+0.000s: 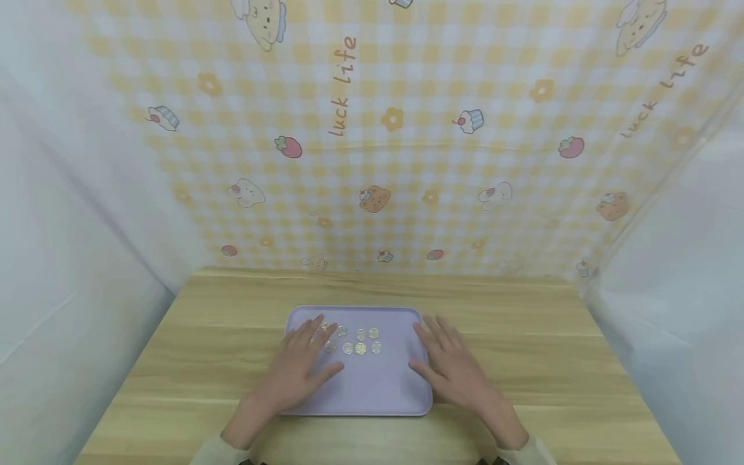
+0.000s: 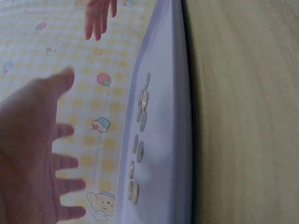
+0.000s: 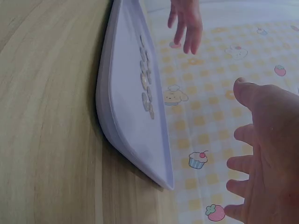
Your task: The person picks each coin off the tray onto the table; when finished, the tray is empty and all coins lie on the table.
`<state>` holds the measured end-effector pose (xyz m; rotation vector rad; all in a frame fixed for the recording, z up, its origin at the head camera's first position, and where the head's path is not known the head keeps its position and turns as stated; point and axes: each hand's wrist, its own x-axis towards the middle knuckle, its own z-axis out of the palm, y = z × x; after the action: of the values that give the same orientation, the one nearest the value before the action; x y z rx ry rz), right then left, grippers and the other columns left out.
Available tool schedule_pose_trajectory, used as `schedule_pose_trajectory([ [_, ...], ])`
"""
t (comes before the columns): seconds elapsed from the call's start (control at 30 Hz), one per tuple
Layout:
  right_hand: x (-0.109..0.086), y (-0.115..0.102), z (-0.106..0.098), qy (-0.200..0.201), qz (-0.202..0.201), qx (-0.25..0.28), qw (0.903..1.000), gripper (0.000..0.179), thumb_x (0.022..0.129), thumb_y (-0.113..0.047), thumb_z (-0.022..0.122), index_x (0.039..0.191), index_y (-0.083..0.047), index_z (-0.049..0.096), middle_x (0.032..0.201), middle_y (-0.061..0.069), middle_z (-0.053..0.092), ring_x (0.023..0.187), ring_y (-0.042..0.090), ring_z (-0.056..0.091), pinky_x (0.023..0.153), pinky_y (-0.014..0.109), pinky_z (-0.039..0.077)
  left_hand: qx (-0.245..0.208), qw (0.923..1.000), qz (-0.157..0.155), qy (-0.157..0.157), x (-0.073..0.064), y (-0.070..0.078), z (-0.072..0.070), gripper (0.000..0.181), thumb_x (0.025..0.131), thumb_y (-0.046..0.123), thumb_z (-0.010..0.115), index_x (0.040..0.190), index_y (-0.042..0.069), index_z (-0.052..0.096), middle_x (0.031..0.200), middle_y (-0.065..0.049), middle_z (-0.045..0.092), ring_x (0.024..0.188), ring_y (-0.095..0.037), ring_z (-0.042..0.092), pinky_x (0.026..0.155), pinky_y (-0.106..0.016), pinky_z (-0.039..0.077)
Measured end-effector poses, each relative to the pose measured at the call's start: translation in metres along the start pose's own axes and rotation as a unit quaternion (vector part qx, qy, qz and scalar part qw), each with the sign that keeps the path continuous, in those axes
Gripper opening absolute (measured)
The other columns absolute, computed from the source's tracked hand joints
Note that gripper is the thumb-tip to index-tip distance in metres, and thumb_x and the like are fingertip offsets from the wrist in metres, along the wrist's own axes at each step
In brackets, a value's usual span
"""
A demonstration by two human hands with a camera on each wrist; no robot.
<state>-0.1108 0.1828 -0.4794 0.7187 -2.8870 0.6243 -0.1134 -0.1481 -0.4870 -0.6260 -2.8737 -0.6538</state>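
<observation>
A lilac tray [image 1: 372, 394] lies on the wooden table, with several shiny round coins [image 1: 361, 349] in two loose rows across its back half. My left hand [image 1: 296, 371] hovers over the tray's left part, fingers spread and holding nothing, hiding some of that side and its coins. Over the right rim is my right hand [image 1: 456, 371], its fingers also spread and nothing in them. The left wrist view has the coins [image 2: 143, 120] lying flat inside the tray, apart from the left hand [image 2: 37, 149]. From the right wrist, the right hand [image 3: 271, 149] likewise hangs clear of the tray [image 3: 135, 135].
The wooden table [image 1: 523, 349] extends around the tray on all sides. Behind it rises a yellow checked cloth [image 1: 430, 161] printed with cartoon animals, cupcakes and strawberries. Pale white sheets [image 1: 75, 226] flank the table at left and right.
</observation>
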Motion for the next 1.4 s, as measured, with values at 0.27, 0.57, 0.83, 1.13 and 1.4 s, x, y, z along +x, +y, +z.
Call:
schedule_pose_trajectory([
  [0.27, -0.001, -0.001, 0.004, -0.011, 0.006, 0.047, 0.9988, 0.067, 0.101, -0.049, 0.051, 0.157, -0.020, 0.031, 0.163, 0.012, 0.028, 0.149, 0.039, 0.028, 0.115, 0.060, 0.032, -0.024, 0.9886, -0.122, 0.085, -0.001, -0.018, 0.002, 0.068, 0.100, 0.050, 0.052, 0.149, 0.004, 0.043, 0.152, -0.030, 0.037, 0.135, -0.053, 0.040, 0.102, -0.072, 0.036],
  [0.57, 0.000, -0.002, 0.011, 0.033, 0.015, 0.124, 0.9916, 0.051, 0.098, -0.044, 0.059, 0.143, -0.020, 0.053, 0.145, 0.003, 0.054, 0.137, 0.027, 0.048, 0.111, 0.051, 0.042, -0.118, 0.9646, -0.214, 0.099, 0.003, -0.041, 0.011, 0.063, 0.102, 0.043, 0.051, 0.146, -0.001, 0.043, 0.142, -0.030, 0.042, 0.130, -0.049, 0.042, 0.102, -0.066, 0.041],
  [0.83, -0.003, 0.001, 0.031, 0.054, 0.050, 0.198, 0.9775, 0.040, 0.099, -0.037, 0.060, 0.132, -0.015, 0.061, 0.128, -0.008, 0.064, 0.121, 0.016, 0.060, 0.101, 0.044, 0.051, -0.235, 0.9379, -0.244, 0.076, 0.005, -0.066, 0.023, 0.057, 0.107, 0.033, 0.042, 0.149, -0.006, 0.037, 0.143, -0.029, 0.044, 0.133, -0.045, 0.044, 0.113, -0.058, 0.036],
  [1.13, 0.004, 0.002, 0.041, 0.053, 0.067, 0.228, 0.9700, 0.038, 0.097, -0.035, 0.064, 0.129, -0.015, 0.063, 0.123, -0.009, 0.065, 0.114, 0.012, 0.062, 0.097, 0.040, 0.053, -0.251, 0.9373, -0.233, 0.065, 0.009, -0.081, 0.027, 0.046, 0.106, 0.013, 0.039, 0.148, -0.007, 0.038, 0.135, -0.026, 0.048, 0.129, -0.041, 0.048, 0.113, -0.056, 0.037],
  [1.4, 0.017, 0.000, 0.049, 0.054, 0.071, 0.272, 0.9582, 0.035, 0.094, -0.028, 0.069, 0.123, -0.009, 0.065, 0.118, 0.000, 0.069, 0.109, 0.017, 0.064, 0.093, 0.033, 0.055, -0.246, 0.9367, -0.240, 0.069, 0.008, -0.086, 0.032, 0.048, 0.104, 0.013, 0.047, 0.148, -0.004, 0.041, 0.134, -0.021, 0.051, 0.120, -0.034, 0.054, 0.106, -0.050, 0.046],
])
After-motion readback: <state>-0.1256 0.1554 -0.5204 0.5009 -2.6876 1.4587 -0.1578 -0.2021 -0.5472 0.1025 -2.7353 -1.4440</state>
